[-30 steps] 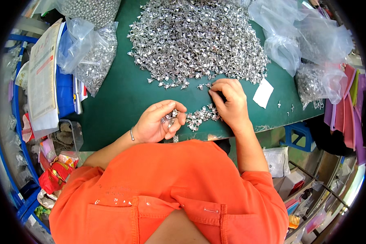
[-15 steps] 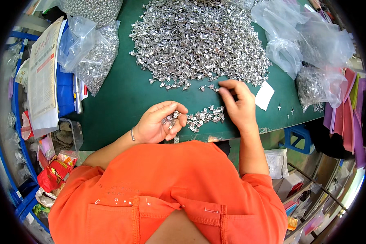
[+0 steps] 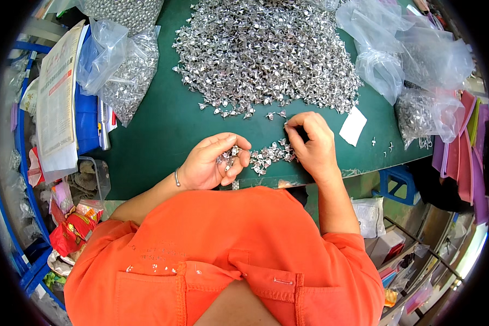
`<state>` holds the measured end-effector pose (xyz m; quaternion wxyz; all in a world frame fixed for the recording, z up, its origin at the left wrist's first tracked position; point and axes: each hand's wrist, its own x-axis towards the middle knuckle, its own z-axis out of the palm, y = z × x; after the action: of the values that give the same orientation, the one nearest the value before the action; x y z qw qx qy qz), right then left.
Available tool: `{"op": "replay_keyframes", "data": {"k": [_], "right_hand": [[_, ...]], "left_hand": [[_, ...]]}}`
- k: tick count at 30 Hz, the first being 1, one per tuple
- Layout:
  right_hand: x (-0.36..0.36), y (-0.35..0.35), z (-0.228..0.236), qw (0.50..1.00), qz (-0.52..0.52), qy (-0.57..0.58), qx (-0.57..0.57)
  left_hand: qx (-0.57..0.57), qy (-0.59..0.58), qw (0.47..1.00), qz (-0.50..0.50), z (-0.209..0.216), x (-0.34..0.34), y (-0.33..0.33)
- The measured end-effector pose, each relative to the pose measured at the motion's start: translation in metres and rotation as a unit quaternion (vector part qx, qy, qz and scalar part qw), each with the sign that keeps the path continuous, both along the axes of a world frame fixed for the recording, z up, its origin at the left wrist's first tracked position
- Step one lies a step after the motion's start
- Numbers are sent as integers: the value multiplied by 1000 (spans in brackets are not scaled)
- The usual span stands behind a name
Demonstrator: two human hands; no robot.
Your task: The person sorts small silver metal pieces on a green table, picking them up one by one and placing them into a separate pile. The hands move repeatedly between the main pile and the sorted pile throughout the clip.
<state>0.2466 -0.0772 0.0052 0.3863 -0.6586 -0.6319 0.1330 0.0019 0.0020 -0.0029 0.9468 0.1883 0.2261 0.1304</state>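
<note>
My left hand [image 3: 214, 161] is curled palm up around several small silver metal pieces [image 3: 227, 157], which show between its fingers. A small heap of the same pieces [image 3: 267, 157] lies on the green table just right of that hand. My right hand [image 3: 313, 143] is in a pinch above the heap's right end, thumb and forefinger closed on a small silver metal piece [image 3: 286, 124]. A few loose pieces [image 3: 272, 114] lie just beyond its fingertips. Farther off spreads a big pile of silver metal pieces [image 3: 266, 54].
Clear bags of metal parts [image 3: 129, 81] stand at the far left, beside a blue bin [image 3: 88, 117] and a newspaper [image 3: 58, 103]. More plastic bags [image 3: 424, 111] lie at the right, with a white paper scrap [image 3: 353, 126] nearer. A blue stool [image 3: 396, 185] stands below the table edge.
My right hand has drawn back slightly toward me and left, away from the big pile, its fingers pinched together. My left hand has barely moved and still holds its pieces.
</note>
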Motion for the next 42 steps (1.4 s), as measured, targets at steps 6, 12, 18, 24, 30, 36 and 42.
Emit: {"op": "replay_keyframes", "data": {"k": [6, 12, 18, 24, 30, 36, 42], "right_hand": [[-3, 0, 4, 999, -30, 25, -3], [1, 1, 3, 1000, -19, -6, 6], [12, 0, 8, 996, 61, -48, 31], [26, -11, 7, 997, -48, 64, 19], [11, -13, 7, 999, -6, 48, -22], [22, -6, 18, 992, 67, 74, -73], [0, 23, -1, 998, 32, 1, 61]], "left_hand": [[-5, 3, 1000, 0, 0, 0, 0], [-3, -10, 1000, 1, -4, -1, 0], [-2, -19, 1000, -2, -3, 0, 1], [-1, -21, 1000, -3, -3, 0, 1], [-6, -19, 1000, -6, -4, 0, 1], [-5, -7, 1000, 0, -3, -2, 0], [-6, 2, 1000, 1, 0, 0, 0]]}}
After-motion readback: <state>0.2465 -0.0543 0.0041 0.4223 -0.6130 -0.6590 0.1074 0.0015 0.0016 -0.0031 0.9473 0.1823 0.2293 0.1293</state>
